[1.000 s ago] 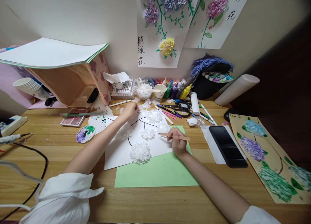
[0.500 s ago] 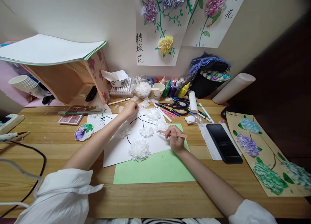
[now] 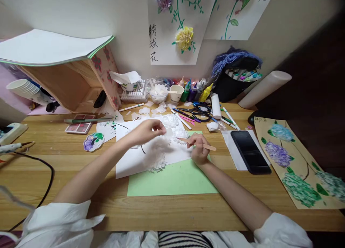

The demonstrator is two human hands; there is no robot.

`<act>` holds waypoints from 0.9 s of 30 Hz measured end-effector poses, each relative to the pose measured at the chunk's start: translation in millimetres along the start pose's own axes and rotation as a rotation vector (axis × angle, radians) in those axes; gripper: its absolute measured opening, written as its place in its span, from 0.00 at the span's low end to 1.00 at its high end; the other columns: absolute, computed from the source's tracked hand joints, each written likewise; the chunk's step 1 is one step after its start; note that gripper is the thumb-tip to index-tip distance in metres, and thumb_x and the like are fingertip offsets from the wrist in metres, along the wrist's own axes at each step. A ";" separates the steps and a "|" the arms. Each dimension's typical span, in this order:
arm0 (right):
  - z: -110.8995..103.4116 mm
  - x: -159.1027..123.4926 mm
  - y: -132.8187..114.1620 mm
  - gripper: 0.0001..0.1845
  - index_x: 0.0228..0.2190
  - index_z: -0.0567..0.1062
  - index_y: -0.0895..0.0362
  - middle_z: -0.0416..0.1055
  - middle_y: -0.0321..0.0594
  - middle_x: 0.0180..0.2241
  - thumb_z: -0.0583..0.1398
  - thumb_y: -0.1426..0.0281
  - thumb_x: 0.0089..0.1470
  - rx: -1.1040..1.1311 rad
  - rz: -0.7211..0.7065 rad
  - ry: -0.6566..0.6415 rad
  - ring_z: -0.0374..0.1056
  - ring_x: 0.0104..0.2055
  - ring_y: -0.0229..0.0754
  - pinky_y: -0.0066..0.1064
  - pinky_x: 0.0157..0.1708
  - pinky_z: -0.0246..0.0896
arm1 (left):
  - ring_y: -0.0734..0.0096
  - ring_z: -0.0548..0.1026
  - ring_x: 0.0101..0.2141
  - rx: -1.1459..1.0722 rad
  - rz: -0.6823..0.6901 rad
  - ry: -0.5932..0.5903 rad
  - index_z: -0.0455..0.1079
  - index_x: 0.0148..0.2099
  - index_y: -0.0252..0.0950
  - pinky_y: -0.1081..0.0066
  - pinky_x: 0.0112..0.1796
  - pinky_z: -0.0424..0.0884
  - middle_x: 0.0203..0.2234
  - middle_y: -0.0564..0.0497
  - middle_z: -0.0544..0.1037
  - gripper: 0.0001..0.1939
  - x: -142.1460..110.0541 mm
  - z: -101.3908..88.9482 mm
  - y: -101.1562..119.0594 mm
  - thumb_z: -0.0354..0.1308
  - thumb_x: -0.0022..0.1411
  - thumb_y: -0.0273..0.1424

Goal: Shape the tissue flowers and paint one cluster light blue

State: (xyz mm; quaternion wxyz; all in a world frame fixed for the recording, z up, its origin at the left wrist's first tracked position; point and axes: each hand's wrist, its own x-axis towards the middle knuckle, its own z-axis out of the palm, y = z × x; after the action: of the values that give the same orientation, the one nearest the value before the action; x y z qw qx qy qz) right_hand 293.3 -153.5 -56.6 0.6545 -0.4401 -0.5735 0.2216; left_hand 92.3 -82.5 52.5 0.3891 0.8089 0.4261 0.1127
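Note:
A white sheet [image 3: 129, 165] with black drawn stems and fluffy white tissue flowers [image 3: 157, 162] lies on a green paper [image 3: 172, 181] on the wooden desk. My left hand [image 3: 147, 131] hovers over the sheet's middle, fingers pinched on a small white tissue piece [image 3: 167, 132]. My right hand [image 3: 199, 151] rests at the sheet's right edge, closed on a wooden stick [image 3: 199, 144] whose tip points left toward the tissue piece.
A black phone [image 3: 250, 151] lies on white paper to the right, beside a tan flower painting [image 3: 293, 162]. Scissors [image 3: 198, 113], markers, a glue stick [image 3: 216, 106], paint bottles and cups crowd the back. A palette [image 3: 79, 125] and cable [image 3: 40, 190] lie left.
My left hand came back from the sheet's far edge to its middle, now pinching a tissue piece near the stick's tip. The right hand shifted slightly right. The view tilted downward.

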 end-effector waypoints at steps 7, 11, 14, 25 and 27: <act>-6.2 -8.2 -5.3 0.21 0.18 0.59 0.54 0.54 0.31 0.13 0.42 0.64 0.61 0.023 -0.031 -0.107 0.53 0.16 0.35 0.31 0.21 0.51 | 0.66 0.70 0.33 0.291 0.007 0.023 0.70 0.32 0.35 0.70 0.32 0.63 0.29 0.50 0.76 0.07 -3.1 56.2 1.4 0.51 0.58 0.30; -3.6 -7.1 -6.3 0.19 0.19 0.62 0.55 0.59 0.33 0.16 0.46 0.66 0.60 -0.055 -0.013 -0.274 0.56 0.19 0.35 0.31 0.24 0.52 | 0.64 0.70 0.35 0.421 0.014 0.048 0.70 0.31 0.35 0.69 0.33 0.63 0.29 0.49 0.76 0.07 0.7 63.6 -0.3 0.51 0.58 0.27; -0.6 -3.1 -8.8 0.18 0.20 0.63 0.55 0.61 0.33 0.17 0.46 0.68 0.60 -0.117 0.023 -0.352 0.58 0.21 0.35 0.31 0.27 0.54 | 0.64 0.69 0.35 0.466 0.036 0.071 0.70 0.32 0.35 0.69 0.33 0.63 0.30 0.48 0.75 0.07 0.9 65.6 -0.7 0.51 0.57 0.26; 1.6 -2.8 -2.3 0.19 0.20 0.62 0.55 0.62 0.32 0.19 0.45 0.67 0.61 -0.179 0.149 -0.389 0.60 0.22 0.34 0.29 0.27 0.56 | 0.60 0.68 0.39 0.559 -0.087 0.293 0.69 0.38 0.34 0.67 0.36 0.64 0.35 0.46 0.75 0.07 -1.0 30.6 -28.4 0.52 0.57 0.26; 2.2 -2.2 -2.7 0.18 0.21 0.63 0.55 0.62 0.33 0.19 0.45 0.67 0.61 -0.186 0.154 -0.402 0.61 0.22 0.34 0.29 0.28 0.56 | 0.58 0.68 0.40 0.628 -0.099 0.267 0.71 0.39 0.34 0.66 0.36 0.64 0.38 0.45 0.75 0.09 2.4 23.5 -35.5 0.53 0.56 0.25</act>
State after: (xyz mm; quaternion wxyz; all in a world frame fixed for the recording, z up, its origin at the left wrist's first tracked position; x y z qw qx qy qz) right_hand 290.1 -155.9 -55.7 0.4649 -0.4880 -0.6750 0.3003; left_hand 84.4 -81.3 10.6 0.0670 0.8458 0.5257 0.0618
